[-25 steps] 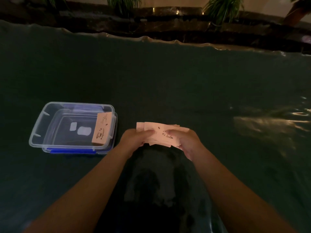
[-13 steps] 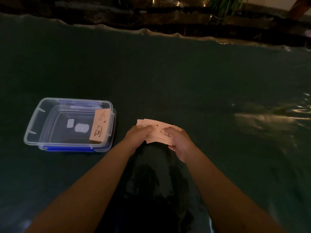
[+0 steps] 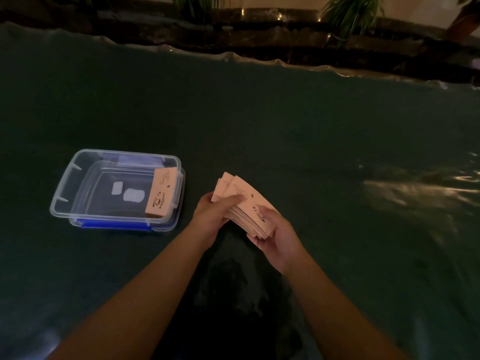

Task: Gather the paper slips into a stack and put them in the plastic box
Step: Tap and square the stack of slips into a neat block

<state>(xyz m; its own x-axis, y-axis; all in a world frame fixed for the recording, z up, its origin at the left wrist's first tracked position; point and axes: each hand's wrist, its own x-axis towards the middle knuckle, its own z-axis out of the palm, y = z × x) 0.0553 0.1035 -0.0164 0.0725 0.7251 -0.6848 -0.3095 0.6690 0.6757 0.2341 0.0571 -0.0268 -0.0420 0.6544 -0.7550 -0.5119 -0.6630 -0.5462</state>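
Observation:
A loose stack of pale pink paper slips [image 3: 248, 201] with small black print is held above the dark green table cover. My left hand [image 3: 213, 216] grips its left side, thumb on top. My right hand [image 3: 276, 235] cups its lower right end from beneath. The slips are fanned and uneven at the far end. A clear plastic box [image 3: 78, 175] with blue clips stands open to the left. Another pile of slips [image 3: 162, 193] leans against the box's right wall inside.
The dark green cover [image 3: 285, 131] spreads wide on all sides and wrinkles at its far edge. Potted plants [image 3: 348, 11] and a dark ledge lie beyond it. Light glints on the cover at the right [image 3: 405, 188].
The stack has turned from lying level across both hands to slanting, its far end fanned out upward-left. My right hand slid down to the stack's lower end. The box has not moved.

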